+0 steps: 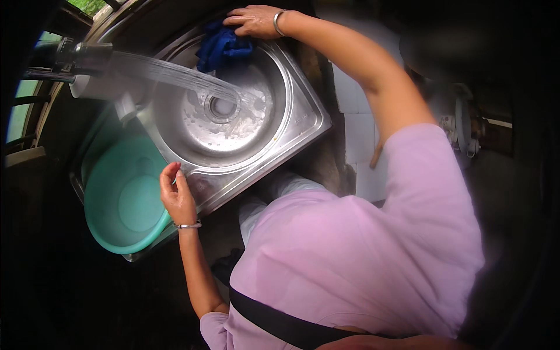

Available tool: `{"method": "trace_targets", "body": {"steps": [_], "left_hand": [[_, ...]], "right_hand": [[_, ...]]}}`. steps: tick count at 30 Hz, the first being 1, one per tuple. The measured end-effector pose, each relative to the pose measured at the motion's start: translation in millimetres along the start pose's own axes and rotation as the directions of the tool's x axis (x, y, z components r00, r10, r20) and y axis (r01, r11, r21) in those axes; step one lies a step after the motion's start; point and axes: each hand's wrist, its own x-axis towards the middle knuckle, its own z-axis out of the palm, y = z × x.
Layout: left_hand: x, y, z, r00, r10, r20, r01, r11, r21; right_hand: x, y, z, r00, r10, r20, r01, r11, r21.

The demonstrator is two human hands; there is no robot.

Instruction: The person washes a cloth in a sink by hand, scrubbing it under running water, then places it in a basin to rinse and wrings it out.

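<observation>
My right hand point(256, 21) is at the far rim of a round stainless steel sink point(280, 131), its fingers spread and touching or just over a crumpled blue cloth point(225, 46). The cloth lies bunched against the sink wall. A wide stream of water point(175, 74) runs from the faucet point(89, 57) toward the drain point(223, 107). My left hand point(178, 194), wet and loosely curled with nothing seen in it, is between the sink and the rim of a green plastic basin point(103, 238). Whether it touches the rim is unclear. Each wrist wears a metal bangle.
The basin stands on the steel surface left of the bowl. A white plastic fitting point(127, 107) hangs below the faucet. White tiles point(358, 135) lie right of the sink, with a thin brown stick point(376, 155) by my right arm. Barred windows point(22, 107) line the left edge.
</observation>
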Motion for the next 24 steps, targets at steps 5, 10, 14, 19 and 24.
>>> {"method": "trace_targets", "body": {"steps": [5,10,14,19,24], "left_hand": [[4.4,1.4,10.3,0.999,-0.023,0.027,0.024,0.999,-0.026],[10.3,13.4,17.0,0.998,-0.008,0.064,0.011,0.998,-0.056],[9.1,17.0,11.9,0.997,0.003,0.083,0.001,0.999,-0.054],[5.4,11.7,-0.8,0.995,0.031,0.091,-0.027,0.999,-0.040],[4.6,6.9,-14.6,0.995,0.021,0.098,-0.022,1.000,0.006]], "right_hand": [[8.8,5.4,14.2,0.989,0.138,0.052,-0.141,0.988,0.064],[-21.8,-9.3,23.6,0.980,0.200,-0.003,-0.197,0.969,0.146],[-64.6,-39.3,21.7,0.971,0.207,-0.119,-0.162,0.938,0.306],[-104.1,-115.9,4.5,0.925,0.330,-0.188,-0.271,0.921,0.282],[-132.8,-154.6,-15.1,0.919,0.374,-0.128,-0.310,0.882,0.354]]}}
